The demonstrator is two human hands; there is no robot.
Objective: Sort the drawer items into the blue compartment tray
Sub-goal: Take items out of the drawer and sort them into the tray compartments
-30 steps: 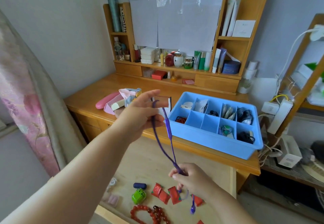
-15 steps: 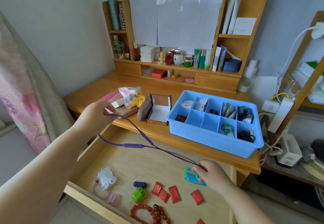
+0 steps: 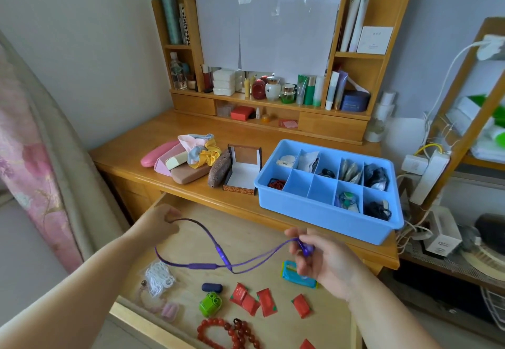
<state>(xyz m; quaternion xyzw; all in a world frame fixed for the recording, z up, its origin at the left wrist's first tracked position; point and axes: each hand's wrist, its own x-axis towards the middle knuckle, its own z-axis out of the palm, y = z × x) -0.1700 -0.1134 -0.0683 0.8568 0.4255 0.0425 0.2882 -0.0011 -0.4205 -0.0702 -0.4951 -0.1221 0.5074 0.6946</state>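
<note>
A purple earphone cord (image 3: 216,256) hangs slack between my two hands above the open drawer (image 3: 246,242). My left hand (image 3: 159,221) pinches the cord's loop end at the drawer's back left. My right hand (image 3: 322,258) grips the other end with the purple earbuds, just below the desk's front edge. The blue compartment tray (image 3: 322,220) stands on the desk at the right, with several compartments filled and two of the near ones bare. In the drawer lie red packets (image 3: 265,301), a green toy (image 3: 210,303), red beads (image 3: 226,333), a white cord bundle (image 3: 159,277) and a blue packet (image 3: 293,277).
Glasses cases, scrunchies (image 3: 202,152) and an open small box (image 3: 241,172) lie on the desk left of the tray. A shelf unit with bottles and jars lines the back. A power strip (image 3: 429,176) and cables sit to the right, a curtain to the left.
My left hand came down from the desk edge to the drawer's back left. My right hand rose and turned, now showing the earbuds. The taut cord has gone slack.
</note>
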